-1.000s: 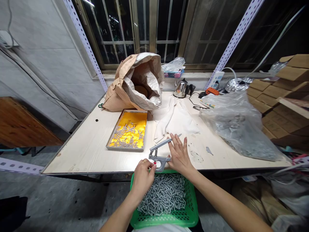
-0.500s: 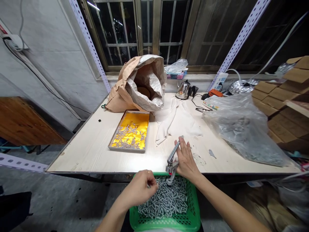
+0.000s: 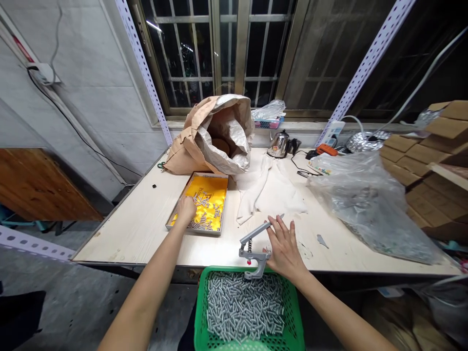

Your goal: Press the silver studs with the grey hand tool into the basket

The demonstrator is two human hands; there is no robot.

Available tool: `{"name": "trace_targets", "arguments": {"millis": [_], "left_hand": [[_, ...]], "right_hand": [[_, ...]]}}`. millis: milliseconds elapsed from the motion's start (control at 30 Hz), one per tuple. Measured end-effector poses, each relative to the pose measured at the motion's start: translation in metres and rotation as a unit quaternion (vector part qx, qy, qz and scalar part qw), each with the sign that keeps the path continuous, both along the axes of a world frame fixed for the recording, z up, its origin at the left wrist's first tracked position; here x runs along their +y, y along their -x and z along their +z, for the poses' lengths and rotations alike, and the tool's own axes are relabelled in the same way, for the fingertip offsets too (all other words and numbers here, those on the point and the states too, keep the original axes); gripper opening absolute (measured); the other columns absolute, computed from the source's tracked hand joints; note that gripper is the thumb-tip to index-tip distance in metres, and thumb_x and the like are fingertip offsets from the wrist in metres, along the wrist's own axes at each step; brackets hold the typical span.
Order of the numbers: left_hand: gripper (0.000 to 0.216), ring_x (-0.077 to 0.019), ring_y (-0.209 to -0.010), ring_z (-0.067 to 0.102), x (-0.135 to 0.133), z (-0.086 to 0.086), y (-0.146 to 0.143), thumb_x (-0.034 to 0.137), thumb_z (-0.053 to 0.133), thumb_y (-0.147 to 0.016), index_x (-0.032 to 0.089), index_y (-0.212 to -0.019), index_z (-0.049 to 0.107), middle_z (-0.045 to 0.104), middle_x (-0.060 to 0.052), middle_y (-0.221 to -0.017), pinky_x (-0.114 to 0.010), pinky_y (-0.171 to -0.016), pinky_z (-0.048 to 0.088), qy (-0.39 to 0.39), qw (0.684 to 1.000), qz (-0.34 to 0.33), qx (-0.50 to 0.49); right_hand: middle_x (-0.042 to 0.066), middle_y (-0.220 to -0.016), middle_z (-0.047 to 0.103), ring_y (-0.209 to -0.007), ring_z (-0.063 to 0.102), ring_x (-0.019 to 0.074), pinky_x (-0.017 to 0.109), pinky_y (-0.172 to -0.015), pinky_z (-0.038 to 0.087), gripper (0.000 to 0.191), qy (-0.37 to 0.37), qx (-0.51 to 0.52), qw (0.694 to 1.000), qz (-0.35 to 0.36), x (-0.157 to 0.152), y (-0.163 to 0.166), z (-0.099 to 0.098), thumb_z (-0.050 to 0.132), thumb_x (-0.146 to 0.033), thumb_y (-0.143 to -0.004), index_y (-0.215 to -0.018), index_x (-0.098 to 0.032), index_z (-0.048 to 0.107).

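My right hand [image 3: 287, 248] is wrapped round grey metal hand-press pliers [image 3: 258, 256] with a coil spring and a red tip. The handle slants up to the right, its lower jaw hanging over the near edge of the green basket [image 3: 200, 312]. In that basket lies a heap of small silver metal pins or screws [image 3: 244, 307]. My left hand [image 3: 185, 210] reaches over the left side of a shallow box [image 3: 224, 207] lined with yellow cloth, its fingers curled down at small metal parts [image 3: 203, 222]. Whatever its fingertips hold is hidden.
Behind the box lies an open paper sack [image 3: 190, 141]. White cloth [image 3: 270, 190] is spread beside it, with a steel kettle [image 3: 278, 144] behind. A filled clear plastic bag [image 3: 373, 209] and stacked cardboard boxes [image 3: 420, 170] stand on the right. The table's front edge [image 3: 153, 263] runs behind the basket.
My left hand has moved from above the basket, forward and left into the yellow-lined box. The pliers have tilted further left in my right hand, showing more of their side.
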State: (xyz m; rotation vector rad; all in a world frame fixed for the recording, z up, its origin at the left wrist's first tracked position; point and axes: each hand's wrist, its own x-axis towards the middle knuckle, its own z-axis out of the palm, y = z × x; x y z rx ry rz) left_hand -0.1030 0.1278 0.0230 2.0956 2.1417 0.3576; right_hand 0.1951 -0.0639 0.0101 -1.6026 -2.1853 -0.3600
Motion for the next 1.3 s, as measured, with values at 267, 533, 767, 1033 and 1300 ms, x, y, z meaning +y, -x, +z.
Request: {"name": "trace_targets", "arguments": {"millis": [267,533,767,1033,1300], "left_hand": [[0.026,-0.0221,-0.091,0.059,0.020,-0.017,-0.001,0.015,0.050,-0.077,0.012,-0.096,0.069,0.067,-0.014,-0.092,-0.027,-0.079,0.041,0.066,0.997,-0.017,0.024],[0.018,-0.0181,-0.078,0.061,0.020,-0.008,-0.004,0.015,0.062,-0.068,0.015,-0.085,0.069,0.069,-0.009,-0.081,-0.023,-0.069,0.042,0.112,0.993,-0.035,-0.005],[0.023,-0.0223,-0.091,0.061,-0.018,0.006,-0.013,0.023,0.049,-0.082,0.012,-0.091,0.067,0.068,-0.013,-0.095,-0.028,-0.077,0.042,0.001,0.998,0.003,-0.063],[0.067,-0.0159,-0.060,0.062,-0.121,-0.012,-0.068,0.029,0.073,-0.060,0.005,-0.118,0.050,0.067,-0.003,-0.063,-0.026,-0.063,0.046,0.085,0.786,-0.004,-0.612],[0.078,-0.0170,-0.064,0.065,-0.161,-0.023,-0.099,0.027,0.081,-0.051,0.004,-0.116,0.046,0.071,-0.007,-0.065,-0.026,-0.066,0.047,0.152,0.707,0.065,-0.688]], "right_hand": [[0.017,-0.141,0.033,-0.136,0.015,0.0322,0.060,-0.109,0.005,0.052,0.007,-0.015,1.000,-0.005,0.003,-0.002,-0.010,0.050,-0.030,-0.074,-0.121,-0.007,0.047],[0.016,-0.143,0.032,-0.136,0.014,0.0312,0.059,-0.109,0.005,0.054,0.012,-0.004,1.000,-0.001,0.008,0.003,-0.007,0.052,-0.031,-0.074,-0.123,-0.009,0.046],[0.015,-0.146,0.027,-0.137,0.009,0.0307,0.056,-0.110,0.000,0.059,0.037,0.006,0.999,-0.038,0.014,0.005,-0.005,0.056,-0.027,-0.070,-0.124,-0.008,0.045],[0.015,-0.149,0.015,-0.138,-0.001,0.0305,0.057,-0.108,-0.005,0.069,0.069,0.008,0.995,-0.070,0.030,0.011,-0.001,0.057,-0.025,-0.064,-0.128,-0.005,0.040],[0.015,-0.150,0.010,-0.138,-0.003,0.0301,0.059,-0.106,-0.008,0.070,0.072,0.016,0.995,-0.074,0.031,0.019,0.002,0.056,-0.027,-0.067,-0.130,-0.005,0.037]]}}
